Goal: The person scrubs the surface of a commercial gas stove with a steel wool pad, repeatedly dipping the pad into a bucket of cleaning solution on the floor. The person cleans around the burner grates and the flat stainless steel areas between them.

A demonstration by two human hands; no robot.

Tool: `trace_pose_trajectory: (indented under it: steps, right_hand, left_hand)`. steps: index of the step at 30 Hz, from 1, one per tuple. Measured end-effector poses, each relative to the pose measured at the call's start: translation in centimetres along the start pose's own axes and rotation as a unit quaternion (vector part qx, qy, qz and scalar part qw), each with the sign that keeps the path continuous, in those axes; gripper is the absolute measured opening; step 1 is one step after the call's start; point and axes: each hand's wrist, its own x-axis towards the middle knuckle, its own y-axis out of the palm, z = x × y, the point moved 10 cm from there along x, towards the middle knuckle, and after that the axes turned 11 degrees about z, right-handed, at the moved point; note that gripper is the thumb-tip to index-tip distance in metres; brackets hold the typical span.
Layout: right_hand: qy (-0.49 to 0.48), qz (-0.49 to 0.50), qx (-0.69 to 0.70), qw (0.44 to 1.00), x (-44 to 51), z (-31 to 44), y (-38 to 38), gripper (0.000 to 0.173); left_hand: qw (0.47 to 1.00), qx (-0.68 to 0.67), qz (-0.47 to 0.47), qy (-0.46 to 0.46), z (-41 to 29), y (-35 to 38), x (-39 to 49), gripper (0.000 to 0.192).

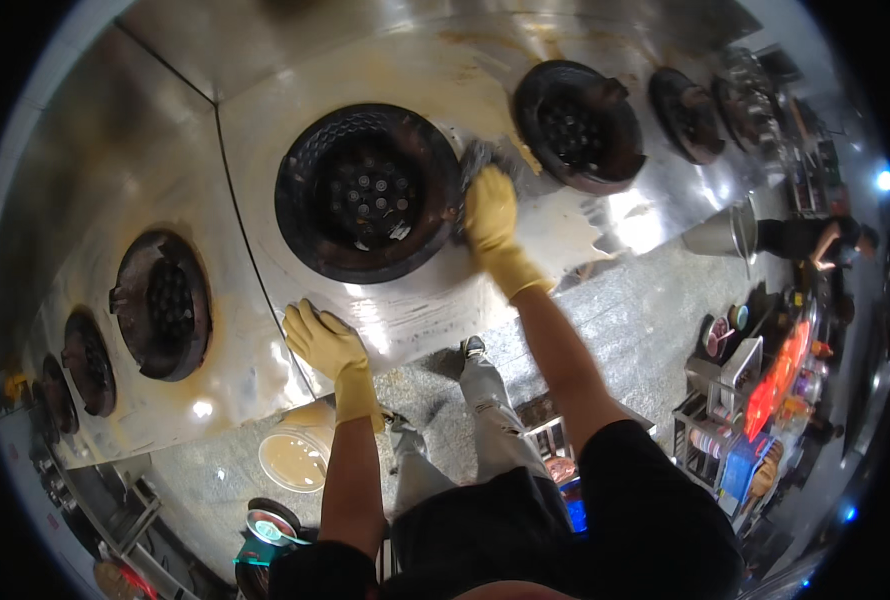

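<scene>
My right hand (491, 206), in a yellow rubber glove, presses a dark grey scouring pad (482, 159), partly hidden under the fingers, on the wet steel cooktop (415, 304). It is just right of a large round black burner ring (295, 191) with a cluster of nozzles inside. My left hand (325, 341), gloved alike, rests flat on the cooktop's front part, below that burner and beside the dark seam between panels. Its fingers are slightly apart, and nothing shows in it. Brownish residue and streaks lie on the steel around the burners.
More burner rings stand left (164, 306) and right (580, 127). On the floor by the cooktop's front edge is a bucket of cloudy liquid (293, 457). A loaded rack (704, 435) stands at right, and a person in dark clothing (812, 238) is beyond a large metal pot (722, 231).
</scene>
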Motion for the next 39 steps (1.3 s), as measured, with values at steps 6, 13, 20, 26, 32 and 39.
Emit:
trace_pose_trajectory:
  steps: [6,13,20,26,32,39]
  right_hand:
    - [-0.166,-0.090,0.018,0.982,19.5,-5.7,3.1,0.031]
    - [-0.136,0.002,0.045,0.990,10.8,-3.0,-0.9,0.033]
    - [-0.065,0.083,-0.043,0.994,-2.8,-8.8,-7.3,0.045]
    - [-0.294,0.082,-0.022,0.952,20.5,-3.7,7.9,0.040]
    - [-0.329,0.063,-0.079,0.939,26.0,1.3,12.5,0.041]
    - [-0.177,0.061,-0.061,0.980,4.1,-1.2,0.9,0.029]
  left_hand:
    - [1.000,0.010,0.018,0.021,-1.1,0.3,0.2,0.044]
    - [0.999,0.034,0.011,0.015,0.1,-0.6,0.4,0.044]
    - [0.999,0.037,0.024,-0.001,-1.5,0.1,0.6,0.043]
    - [0.999,0.040,0.029,0.012,-2.0,0.0,0.9,0.044]
    - [0.999,0.028,0.013,0.026,-1.4,0.0,0.6,0.042]
    - [1.000,0.025,0.005,0.016,-1.2,-1.5,0.6,0.040]
